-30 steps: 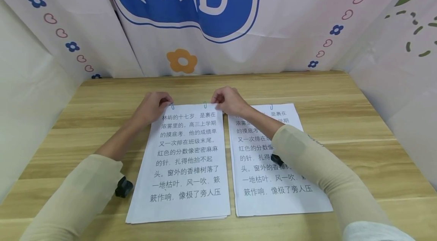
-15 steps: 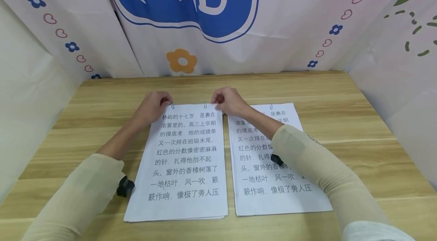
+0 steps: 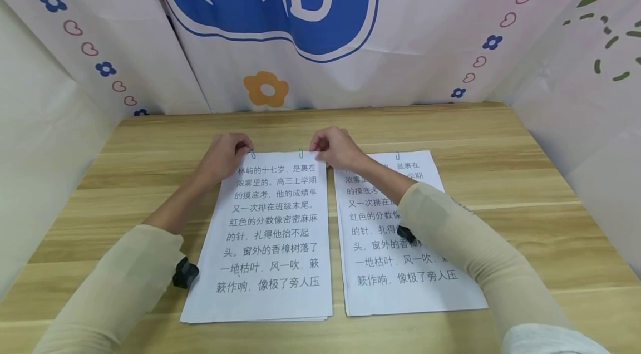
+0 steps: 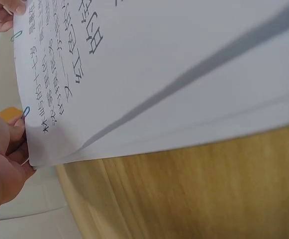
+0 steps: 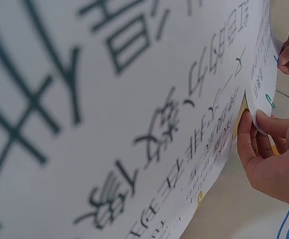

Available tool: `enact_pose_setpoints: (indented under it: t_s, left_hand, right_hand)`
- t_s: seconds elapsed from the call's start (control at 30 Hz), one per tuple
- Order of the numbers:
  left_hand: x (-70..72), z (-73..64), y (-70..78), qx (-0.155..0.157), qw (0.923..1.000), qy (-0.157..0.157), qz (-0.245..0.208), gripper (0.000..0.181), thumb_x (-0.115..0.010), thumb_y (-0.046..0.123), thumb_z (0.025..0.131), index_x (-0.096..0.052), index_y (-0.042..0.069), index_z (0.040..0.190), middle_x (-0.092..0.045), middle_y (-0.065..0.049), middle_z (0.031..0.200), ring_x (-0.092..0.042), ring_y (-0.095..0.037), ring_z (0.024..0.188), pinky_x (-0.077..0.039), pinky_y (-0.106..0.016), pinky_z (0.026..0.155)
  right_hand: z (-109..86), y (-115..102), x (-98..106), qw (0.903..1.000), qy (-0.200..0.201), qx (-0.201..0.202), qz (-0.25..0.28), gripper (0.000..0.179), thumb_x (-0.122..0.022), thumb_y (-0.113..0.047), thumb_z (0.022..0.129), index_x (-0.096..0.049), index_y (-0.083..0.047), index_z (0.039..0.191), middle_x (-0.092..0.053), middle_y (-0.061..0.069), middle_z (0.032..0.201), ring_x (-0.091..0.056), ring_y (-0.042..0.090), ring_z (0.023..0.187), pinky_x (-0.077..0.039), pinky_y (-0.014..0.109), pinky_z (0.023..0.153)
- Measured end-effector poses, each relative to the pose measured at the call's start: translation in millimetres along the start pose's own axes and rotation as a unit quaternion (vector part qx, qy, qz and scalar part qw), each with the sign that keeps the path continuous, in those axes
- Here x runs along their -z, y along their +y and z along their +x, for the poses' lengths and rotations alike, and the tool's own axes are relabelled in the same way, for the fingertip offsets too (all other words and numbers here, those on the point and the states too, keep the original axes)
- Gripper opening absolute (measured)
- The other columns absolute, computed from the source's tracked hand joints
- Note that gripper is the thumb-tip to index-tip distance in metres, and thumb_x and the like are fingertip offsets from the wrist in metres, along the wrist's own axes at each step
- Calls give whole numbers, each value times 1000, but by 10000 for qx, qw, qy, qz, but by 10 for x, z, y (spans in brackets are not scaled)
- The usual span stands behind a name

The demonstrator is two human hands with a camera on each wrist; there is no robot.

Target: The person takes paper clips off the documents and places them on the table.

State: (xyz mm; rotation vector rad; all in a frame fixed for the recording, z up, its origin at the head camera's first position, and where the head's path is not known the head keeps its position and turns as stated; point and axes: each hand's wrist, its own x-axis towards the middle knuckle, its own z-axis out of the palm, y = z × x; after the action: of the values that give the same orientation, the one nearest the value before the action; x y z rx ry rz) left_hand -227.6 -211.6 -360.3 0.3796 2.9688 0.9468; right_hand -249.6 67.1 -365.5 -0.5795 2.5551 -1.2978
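Observation:
Two stacks of printed white sheets lie side by side on the table. My left hand (image 3: 226,156) pinches the top left corner of the left stack of sheets (image 3: 275,231), beside a blue paper clip (image 4: 26,111). At that stack's top right corner, my right hand (image 3: 336,148) pinches the sheets between thumb and fingers, close to a green paper clip (image 5: 269,101). My right forearm crosses over the right stack of sheets (image 3: 395,293) and hides part of its text. A clip (image 3: 398,156) sits on that stack's top edge, and the right wrist view shows a yellow clip (image 5: 200,197) there.
The wooden table (image 3: 541,242) extends around both stacks. Behind it hangs a white printed sheet (image 3: 400,75) with a blue emblem, and white side walls (image 3: 35,120) stand at left and right. A narrow strip of table separates the stacks.
The lower end of the left stack has swung slightly to the left. Both hands keep their grip at its top corners, and the right stack stays in place.

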Motion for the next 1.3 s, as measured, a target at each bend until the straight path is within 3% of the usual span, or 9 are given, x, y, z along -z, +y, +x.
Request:
enact_pose_setpoints:
  t_s: [0.4,0.87,1.3]
  left_hand:
    - [15,13,-21,227,9993,229,-213,18,-53,-6,103,-68,-10,111,-68,-27,106,-63,-36,95,-51,-42,82]
    - [38,24,-76,163,9992,286,-235,16,-57,-4,102,-69,-11,110,-69,-25,101,-63,-31,89,-46,-22,69]
    - [5,55,-85,465,9968,487,-419,18,-55,-3,103,-67,-10,114,-69,-26,104,-64,-32,90,-48,-23,70]
  right_hand:
    - [4,-20,7,10000,-50,-18,76,14,-68,12,91,-71,2,100,-69,17,97,-62,22,82,-59,30,64]
    - [-7,-38,11,9999,-90,-37,47,14,-67,12,91,-71,1,101,-69,18,99,-62,21,81,-58,29,64]
    - [-7,-52,4,9999,-71,-91,39,15,-68,12,91,-71,3,102,-69,18,98,-62,21,78,-58,29,63]
